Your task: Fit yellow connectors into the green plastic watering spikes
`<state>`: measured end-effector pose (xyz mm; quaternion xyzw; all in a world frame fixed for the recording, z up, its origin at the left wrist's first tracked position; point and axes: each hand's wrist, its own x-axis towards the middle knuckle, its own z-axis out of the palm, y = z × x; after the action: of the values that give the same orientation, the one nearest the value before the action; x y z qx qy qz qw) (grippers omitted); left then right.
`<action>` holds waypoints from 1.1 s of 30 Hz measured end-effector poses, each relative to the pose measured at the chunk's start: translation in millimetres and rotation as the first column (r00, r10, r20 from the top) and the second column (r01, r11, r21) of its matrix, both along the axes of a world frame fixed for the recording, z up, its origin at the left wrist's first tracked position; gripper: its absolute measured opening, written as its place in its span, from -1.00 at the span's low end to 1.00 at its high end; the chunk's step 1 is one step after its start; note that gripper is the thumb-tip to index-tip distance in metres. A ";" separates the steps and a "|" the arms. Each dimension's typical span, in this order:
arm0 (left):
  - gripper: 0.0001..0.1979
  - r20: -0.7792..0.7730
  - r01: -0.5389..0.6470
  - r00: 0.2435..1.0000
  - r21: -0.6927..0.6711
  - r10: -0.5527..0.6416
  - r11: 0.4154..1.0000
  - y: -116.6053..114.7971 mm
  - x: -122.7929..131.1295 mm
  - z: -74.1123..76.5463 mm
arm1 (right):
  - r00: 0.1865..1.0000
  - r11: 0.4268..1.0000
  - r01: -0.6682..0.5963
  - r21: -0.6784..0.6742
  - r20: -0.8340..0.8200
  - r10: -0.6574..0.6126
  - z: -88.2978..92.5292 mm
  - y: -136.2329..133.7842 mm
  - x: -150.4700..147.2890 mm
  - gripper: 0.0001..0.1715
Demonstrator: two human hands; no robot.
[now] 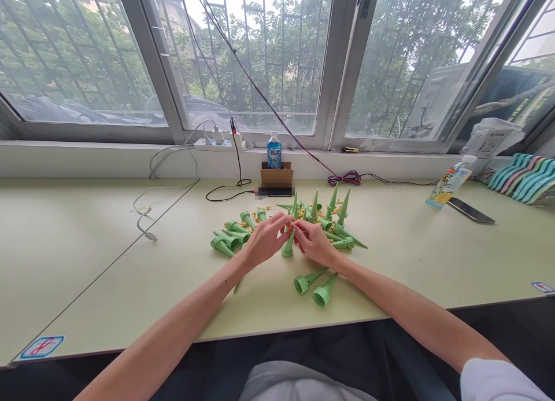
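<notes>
Your two hands meet just above the middle of the frame, over the pale yellow-green table (pixel 130 273). Your left hand (pixel 264 239) and your right hand (pixel 314 242) are both curled in, fingertips pinched together around one green plastic cone-shaped spike (pixel 288 247). The spike stands tilted between them, with its wide round end down near the table and its narrow end up among your fingers. Whether that wide end touches the table cannot be told.

Behind and to the left of your left hand lies a heap of like green spikes on their sides (pixel 229 239). Behind your right hand several more green spikes stand upright on their wide ends (pixel 342 207), with small yellow plastic pieces (pixel 323 219) scattered among them. Just below your right wrist, two green spikes lie side by side with their open ends toward you (pixel 309 279).

Further back, at the centre, a small brown cardboard box (pixel 276 175) stands against the sill, and a clear bottle with a blue label (pixel 274 150) stands on the sill just behind it. Left of the bottle a white power strip (pixel 217 143) sits on the sill, and a loose white cable (pixel 145 216) trails over the table at the left. A coil of red and black wire (pixel 344 177) lies right of the box. At the right of the frame a leaning bottle with a yellow and blue label (pixel 448 184) stands just beside a dark phone lying flat (pixel 470 210).
</notes>
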<state>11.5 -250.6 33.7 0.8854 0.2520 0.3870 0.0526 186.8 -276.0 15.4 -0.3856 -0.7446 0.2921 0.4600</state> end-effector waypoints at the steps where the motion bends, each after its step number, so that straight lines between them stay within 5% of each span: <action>1: -0.83 -0.002 0.000 1.000 -0.002 0.000 1.000 0.0 0.0 -0.1 | 1.000 1.000 0.001 0.000 0.000 -0.001 -0.1 0.0 0.1 -0.61; 33: -0.71 -0.065 -0.025 0.998 -0.186 0.013 0.982 -6.0 1.6 4.2 | 0.977 0.974 0.211 0.086 0.017 -0.213 1.6 0.3 1.5 -0.59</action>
<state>13.1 -256.6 37.9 0.8861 0.2971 0.3337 0.1236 188.3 -275.7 17.1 -0.4469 -0.7168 0.2047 0.4945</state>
